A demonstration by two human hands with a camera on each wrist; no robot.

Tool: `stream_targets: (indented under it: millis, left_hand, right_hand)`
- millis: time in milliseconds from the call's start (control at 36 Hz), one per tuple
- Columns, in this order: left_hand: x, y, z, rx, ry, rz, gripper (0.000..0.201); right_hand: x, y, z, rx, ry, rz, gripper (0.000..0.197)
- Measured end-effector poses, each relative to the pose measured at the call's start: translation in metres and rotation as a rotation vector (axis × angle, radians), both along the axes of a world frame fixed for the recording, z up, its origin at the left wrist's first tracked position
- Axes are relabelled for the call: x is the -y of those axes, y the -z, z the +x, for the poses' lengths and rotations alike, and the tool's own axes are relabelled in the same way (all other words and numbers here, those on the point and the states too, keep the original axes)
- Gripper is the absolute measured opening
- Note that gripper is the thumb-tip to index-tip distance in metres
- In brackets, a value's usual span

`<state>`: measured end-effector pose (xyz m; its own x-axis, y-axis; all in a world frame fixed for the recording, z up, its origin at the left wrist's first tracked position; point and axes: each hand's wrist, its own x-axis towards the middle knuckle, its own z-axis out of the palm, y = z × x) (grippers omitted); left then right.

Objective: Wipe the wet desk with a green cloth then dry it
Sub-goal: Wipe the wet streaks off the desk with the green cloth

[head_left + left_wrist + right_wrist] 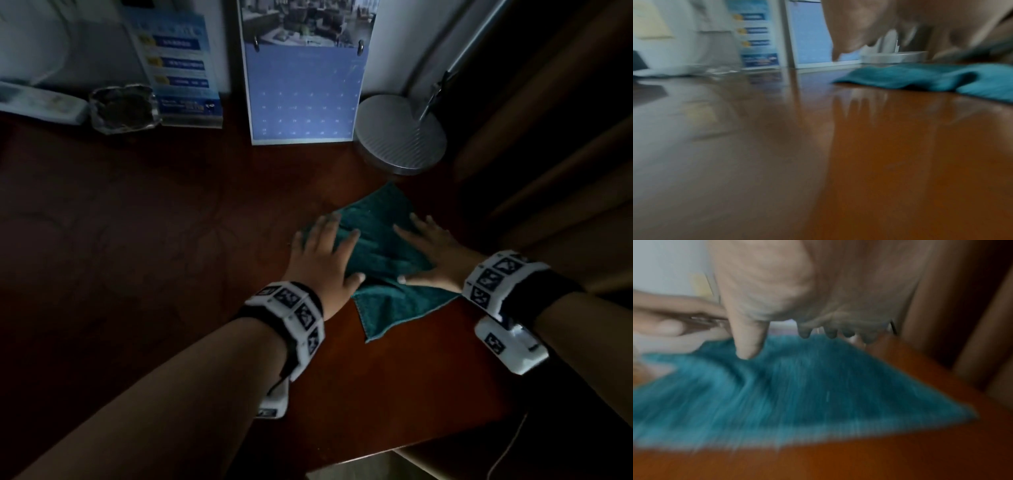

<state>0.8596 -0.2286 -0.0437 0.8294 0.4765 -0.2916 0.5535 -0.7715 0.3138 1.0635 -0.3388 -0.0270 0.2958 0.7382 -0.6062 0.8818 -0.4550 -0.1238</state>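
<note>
A teal-green cloth (383,246) lies spread on the dark brown wooden desk (154,222) near its right edge. My left hand (322,250) lies flat on the cloth's left part with its fingers straight. My right hand (431,253) presses flat on the right part, fingers spread. The right wrist view shows the cloth (797,394) blurred under my right hand (797,331), thumb tip touching it. In the left wrist view the cloth (920,76) lies low on the glossy desk (859,162), my left hand (859,32) above it.
At the back stand a blue desk calendar (301,85), a blue leaflet stand (181,68), a glass ashtray (123,108) and a white device (37,101). A round metal lamp base (400,133) sits just beyond the cloth. The desk's edge (479,325) runs close on the right.
</note>
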Motion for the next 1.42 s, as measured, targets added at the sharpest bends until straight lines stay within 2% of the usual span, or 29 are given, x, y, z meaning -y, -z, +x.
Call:
stream_targets:
  millis: [83,167,444,694,944,1139,1417]
  left_hand:
    - [0.007,0.007,0.017,-0.088,0.056,-0.059,0.063]
    - [0.012,0.015,0.019,-0.18,0.086,-0.029,0.061]
    - [0.033,0.017,-0.01,-0.302,0.22,-0.013,0.061]
    - [0.081,0.024,-0.008,-0.26,0.314,-0.051,0.062]
    - [0.093,0.021,-0.02,-0.242,0.411,-0.075,0.062]
    - [0.083,0.017,-0.051,-0.273,0.466,-0.1,0.065]
    - [0.055,0.017,-0.139,-0.245,0.451,-0.095,0.066]
  right_hand:
    - [0.01,0.009,-0.014,0.102,-0.044,-0.101,0.097]
    - [0.018,0.019,-0.033,0.171,-0.005,-0.119,0.097]
    - [0.062,0.025,-0.059,0.122,0.146,-0.126,0.096]
    - [0.115,0.023,-0.072,0.19,0.307,-0.152,0.096]
    - [0.138,0.032,-0.105,0.228,0.529,-0.026,0.091]
    - [0.134,0.032,-0.146,0.165,0.582,-0.032,0.093]
    - [0.104,0.035,-0.225,0.112,0.539,-0.051,0.098]
